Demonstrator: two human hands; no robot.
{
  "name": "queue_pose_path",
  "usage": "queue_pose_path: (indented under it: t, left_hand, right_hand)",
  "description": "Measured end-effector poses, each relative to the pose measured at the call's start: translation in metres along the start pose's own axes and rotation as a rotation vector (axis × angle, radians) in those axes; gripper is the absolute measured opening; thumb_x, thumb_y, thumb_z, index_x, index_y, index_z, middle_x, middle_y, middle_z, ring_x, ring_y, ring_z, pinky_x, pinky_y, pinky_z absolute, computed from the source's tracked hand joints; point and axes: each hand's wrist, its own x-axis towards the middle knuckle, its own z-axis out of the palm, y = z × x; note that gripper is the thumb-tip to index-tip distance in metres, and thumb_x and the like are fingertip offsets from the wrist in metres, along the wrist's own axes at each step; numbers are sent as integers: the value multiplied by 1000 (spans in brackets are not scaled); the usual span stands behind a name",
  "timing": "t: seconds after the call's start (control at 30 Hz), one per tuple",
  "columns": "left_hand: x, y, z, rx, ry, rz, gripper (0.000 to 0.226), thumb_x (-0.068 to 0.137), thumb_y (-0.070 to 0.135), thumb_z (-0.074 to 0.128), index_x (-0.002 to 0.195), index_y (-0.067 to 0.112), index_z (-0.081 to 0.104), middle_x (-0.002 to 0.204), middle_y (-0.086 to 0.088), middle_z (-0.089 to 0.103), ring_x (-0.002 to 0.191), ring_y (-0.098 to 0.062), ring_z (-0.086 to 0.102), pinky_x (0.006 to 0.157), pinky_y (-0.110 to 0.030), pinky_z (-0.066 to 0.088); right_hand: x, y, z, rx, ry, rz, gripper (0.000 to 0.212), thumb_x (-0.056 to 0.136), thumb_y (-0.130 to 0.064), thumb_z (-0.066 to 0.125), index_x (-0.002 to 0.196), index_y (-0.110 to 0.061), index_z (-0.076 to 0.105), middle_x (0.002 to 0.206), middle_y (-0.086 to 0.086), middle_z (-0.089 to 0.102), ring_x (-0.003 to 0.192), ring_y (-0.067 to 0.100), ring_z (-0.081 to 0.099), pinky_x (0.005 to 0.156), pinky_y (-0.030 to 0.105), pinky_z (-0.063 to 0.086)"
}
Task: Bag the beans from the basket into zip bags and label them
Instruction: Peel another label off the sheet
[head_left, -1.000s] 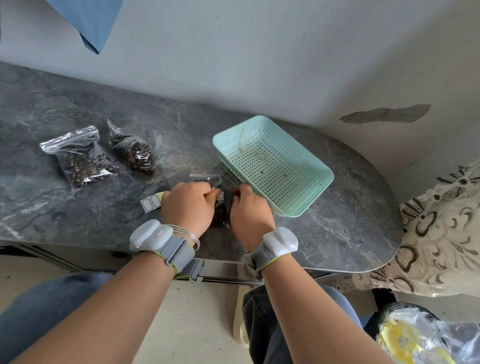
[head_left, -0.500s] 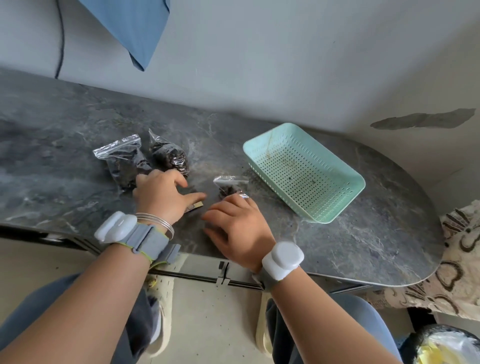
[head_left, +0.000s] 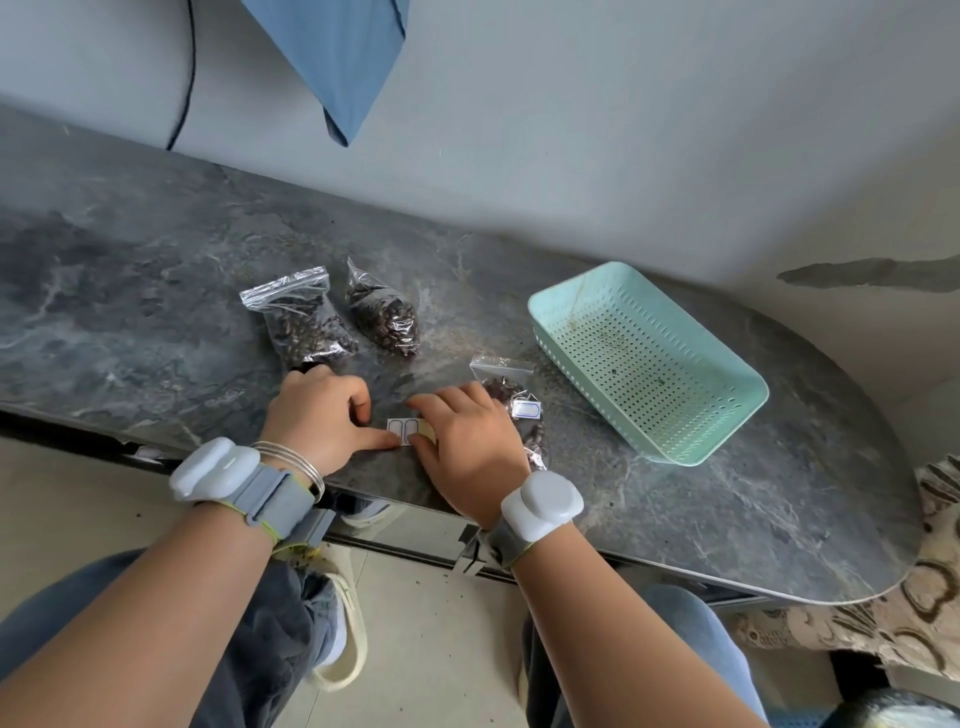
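Note:
Two clear zip bags of dark beans (head_left: 304, 325) (head_left: 387, 317) lie side by side at the back left of the dark marble table (head_left: 130, 291). A third bean bag (head_left: 501, 369), with a white label (head_left: 525, 410) stuck on it, lies partly under my right wrist. Between my hands sits a small label sheet (head_left: 402, 427). My left hand (head_left: 322, 415) holds its left edge with the thumb, fingers curled. My right hand (head_left: 467, 436) covers its right part, forefinger and thumb pinching it. The mint perforated basket (head_left: 597, 384) stands to the right and looks nearly empty.
The table's front edge runs just below my wrists, and its rounded end is at the right. A grey wall stands behind it, with a blue cloth (head_left: 337, 62) hanging down. A patterned fabric (head_left: 924, 587) lies at the right end. My knees are below the edge.
Both hands left the third bag, which now carries a label. They moved a little to the left and came together on the label sheet.

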Motion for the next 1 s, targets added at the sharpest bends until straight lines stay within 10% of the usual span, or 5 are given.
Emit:
queue_pose_path:
  t: [0.7,1.0]
  left_hand:
    - [2,6,-6,47,-46,-42,43,54,54,81,58,25,49,79,1,45,93,-27,45,80,-41,46]
    - [-1,10,-6,30,-45,-48,37,58,50,81,60,26,52,80,0,51,92,-26,47,79,-43,47]
  right_hand:
    - [-2,2,-8,309,-144,384,31,75,-31,73,102,-24,60,90,-5,72,93,19,63,87,39,47]
    - [-8,3,-7,341,-90,265,21,78,-27,70,84,-23,50,80,-4,66,79,20,59,72,33,46]
